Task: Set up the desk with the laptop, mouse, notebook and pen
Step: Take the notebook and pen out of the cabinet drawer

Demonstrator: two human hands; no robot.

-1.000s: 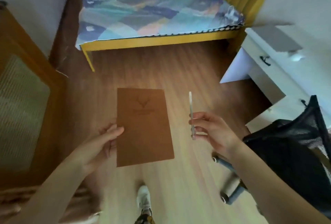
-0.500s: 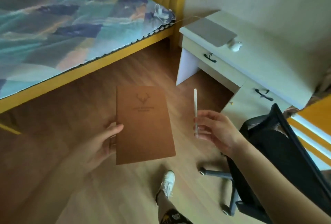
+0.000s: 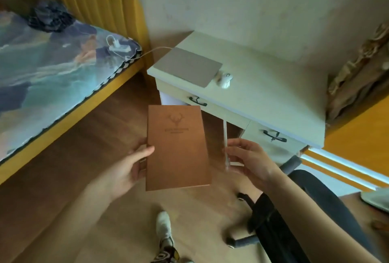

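Observation:
My left hand grips the left edge of a brown notebook with a deer emblem, held flat above the floor. My right hand pinches a thin white pen that points up, just right of the notebook. Ahead stands the pale desk. A closed grey laptop lies at its left end with a cable running off toward the bed. A white mouse sits just right of the laptop.
A black office chair stands at the lower right, close to the desk's drawers. A bed with a patterned cover fills the left. Wooden floor lies between, with my shoe below.
The view has swung right and toward the desk, so the desk, laptop and mouse now lie straight ahead. Both hands keep the notebook and pen in the same grip.

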